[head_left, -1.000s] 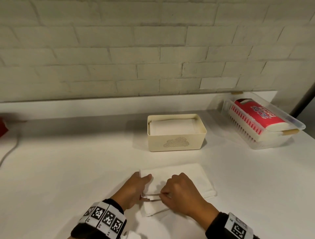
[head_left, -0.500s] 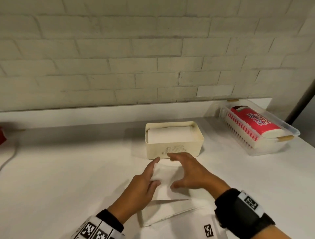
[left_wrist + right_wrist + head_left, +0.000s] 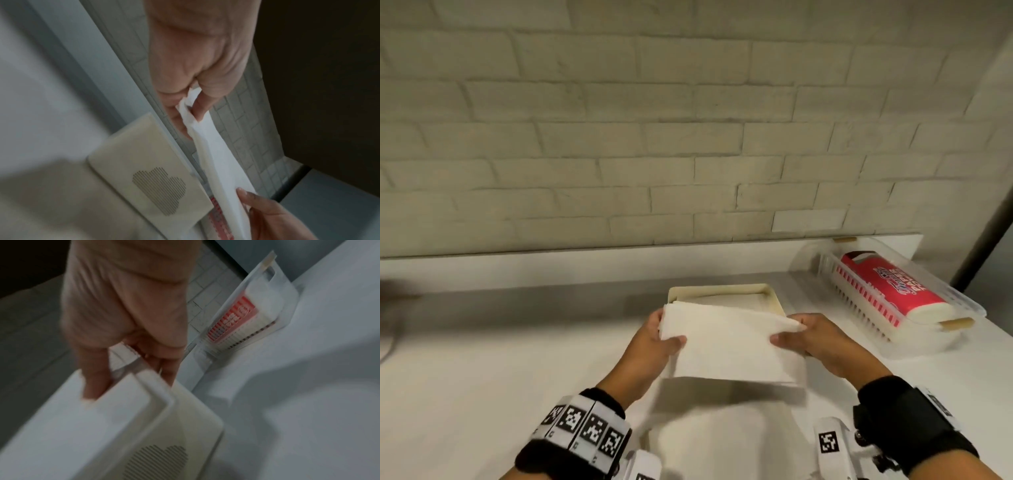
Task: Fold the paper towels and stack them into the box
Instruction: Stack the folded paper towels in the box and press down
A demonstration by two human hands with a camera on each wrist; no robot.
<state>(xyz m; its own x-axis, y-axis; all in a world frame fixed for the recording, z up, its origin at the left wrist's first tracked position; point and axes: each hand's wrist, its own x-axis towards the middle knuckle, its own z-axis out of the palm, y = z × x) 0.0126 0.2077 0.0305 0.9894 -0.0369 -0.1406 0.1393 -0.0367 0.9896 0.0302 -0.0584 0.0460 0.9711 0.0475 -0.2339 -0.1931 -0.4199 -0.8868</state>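
- Above the cream rectangular plastic box [image 3: 777,301] with the cloud-shaped perforated pattern on its front, you hold a folded white paper towel [image 3: 726,346] in the air, its far edge over the box's opening.
- Your left hand [image 3: 654,346] pinches the towel's left end, thumb on top and fingers underneath.
- Your right hand [image 3: 822,342] pinches the right end the same way, thumb lying across the top face.
- Inside the box, folded white towels [image 3: 736,298] already lie stacked near the rim.
- Nearer you on the white tabletop [image 3: 482,394], more white paper [image 3: 709,442] lies flat between your wrists.
- To your right, a clear plastic bin [image 3: 962,308] holds a red-and-white printed package [image 3: 887,287].
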